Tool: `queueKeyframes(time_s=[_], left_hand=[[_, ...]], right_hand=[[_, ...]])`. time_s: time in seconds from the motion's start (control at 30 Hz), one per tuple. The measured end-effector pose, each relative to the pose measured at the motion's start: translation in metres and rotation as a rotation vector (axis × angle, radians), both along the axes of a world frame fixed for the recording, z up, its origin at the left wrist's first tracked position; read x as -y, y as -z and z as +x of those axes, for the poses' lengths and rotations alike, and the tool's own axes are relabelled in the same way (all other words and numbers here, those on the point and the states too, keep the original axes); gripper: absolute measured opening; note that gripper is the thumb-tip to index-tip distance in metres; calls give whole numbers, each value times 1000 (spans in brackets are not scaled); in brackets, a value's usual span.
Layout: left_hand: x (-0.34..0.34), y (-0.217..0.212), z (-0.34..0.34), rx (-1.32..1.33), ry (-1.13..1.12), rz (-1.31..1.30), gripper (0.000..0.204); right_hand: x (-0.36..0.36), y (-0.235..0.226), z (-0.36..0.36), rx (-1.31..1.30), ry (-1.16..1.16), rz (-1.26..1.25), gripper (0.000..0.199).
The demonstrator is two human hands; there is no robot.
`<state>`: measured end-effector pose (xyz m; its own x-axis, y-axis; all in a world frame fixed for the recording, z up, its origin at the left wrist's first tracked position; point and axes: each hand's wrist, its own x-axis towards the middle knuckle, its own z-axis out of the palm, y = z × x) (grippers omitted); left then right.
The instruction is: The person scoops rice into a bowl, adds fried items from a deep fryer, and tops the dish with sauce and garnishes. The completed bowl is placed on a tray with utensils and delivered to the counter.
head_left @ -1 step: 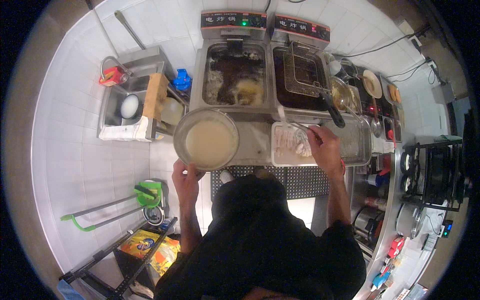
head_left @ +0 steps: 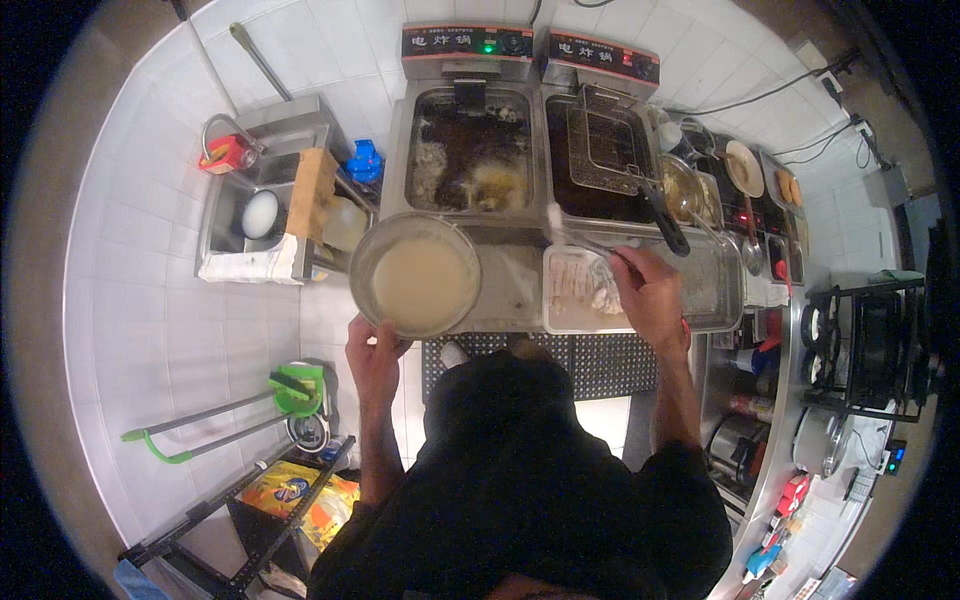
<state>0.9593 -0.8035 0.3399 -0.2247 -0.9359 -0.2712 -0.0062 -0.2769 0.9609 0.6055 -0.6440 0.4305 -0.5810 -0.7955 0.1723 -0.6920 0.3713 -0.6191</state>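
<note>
My left hand (head_left: 375, 350) grips the near rim of a metal bowl (head_left: 365, 300) filled with pale, creamy batter (head_left: 415, 285). In my right hand (head_left: 648, 290) are what look like thin metal tongs (head_left: 592, 245), pointing left. A pale strip of food (head_left: 555, 218) is at their tip, just short of the fryers. Below the tongs lies a white tray (head_left: 580, 328) with pale strips, probably raw meat, in it. Oil foams in the left fryer (head_left: 472, 150), with yellowish froth near its front. Fingers of my right hand partly hide the tongs.
A wire basket (head_left: 610, 140) with a black handle (head_left: 664, 222) rests over the right fryer (head_left: 575, 195). On the left is a sink (head_left: 285, 195) with a wooden board (head_left: 312, 195) at its side. Pans and a plate (head_left: 745, 168) stand at the right.
The tongs' tip with the pale strip has shifted slightly left and up. The bowl has moved a touch to the right.
</note>
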Motion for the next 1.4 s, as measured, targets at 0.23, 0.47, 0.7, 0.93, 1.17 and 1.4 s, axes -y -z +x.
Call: queueKeyframes(time_s=[0.23,0.47,0.7,0.93,1.17,1.4], left_hand=[[42,-10,-54,148,147,-335,17],[60,15,-82,115,87,-424,18],[70,0,-79,-58,48,-173,21],[80,-10,-79,-45,50,-65,19],[59,-14,-54,-78,-3,-33,21],[21,-17,2,133,-59,-84,21]], right_hand=[[131,-11,38,-63,-406,-27,22],[199,20,49,-247,-604,338,30],[174,-12,38,-118,-485,-56,23],[177,-10,18,117,-285,-238,24],[191,22,-30,54,-104,-318,25],[166,98,-44,-91,-191,-59,28]])
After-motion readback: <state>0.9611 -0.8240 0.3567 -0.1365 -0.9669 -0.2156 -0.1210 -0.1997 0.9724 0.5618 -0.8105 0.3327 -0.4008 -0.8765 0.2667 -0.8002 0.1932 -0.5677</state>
